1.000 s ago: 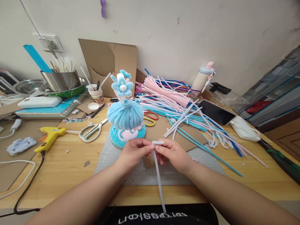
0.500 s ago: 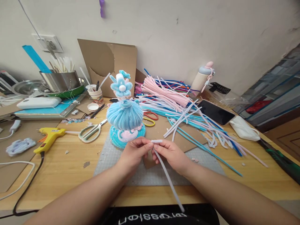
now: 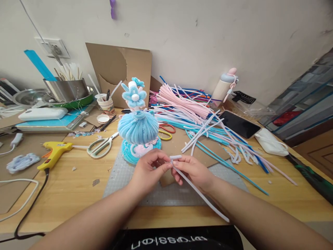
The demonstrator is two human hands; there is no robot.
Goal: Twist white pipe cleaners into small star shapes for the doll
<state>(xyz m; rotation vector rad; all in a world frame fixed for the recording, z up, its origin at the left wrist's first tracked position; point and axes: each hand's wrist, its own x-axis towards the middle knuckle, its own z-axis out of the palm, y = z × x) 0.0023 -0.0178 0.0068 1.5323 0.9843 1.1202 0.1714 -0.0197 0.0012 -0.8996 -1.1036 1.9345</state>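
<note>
White pipe cleaner (image 3: pixel 197 191) sits pinched between both of my hands, above the grey cutting mat (image 3: pixel 122 173) that lies near the front edge of the table (image 3: pixel 65 191). My left hand (image 3: pixel 148 172) closes thumb and forefinger on the short bent end of it; my right hand (image 3: pixel 194 170) grips the same bend from the other side, fingertips of the two hands touching or nearly so. From the bend the long part of the stem runs down and to the right, across my right forearm, toward the front edge.

Just beyond my hands, at the mat's far edge, stands the blue fuzzy figure (image 3: pixel 137 130) with a flower (image 3: pixel 134 95) on top (pale blue petals, white centre), on a teal and pink base. To its left lie pale green scissors (image 3: pixel 100 146) and, further toward the left edge, a yellow glue gun (image 3: pixel 53 152) with its black cord trailing to the front. Orange-handled scissors (image 3: pixel 166 129) lie just right of the figure. A big loose heap of pipe cleaners (image 3: pixel 197 118), pink, white and blue, spreads over the right half of the table, with a black phone (image 3: pixel 240 125) beside it. Cardboard (image 3: pixel 122 69) leans on the wall at the back edge.
</note>
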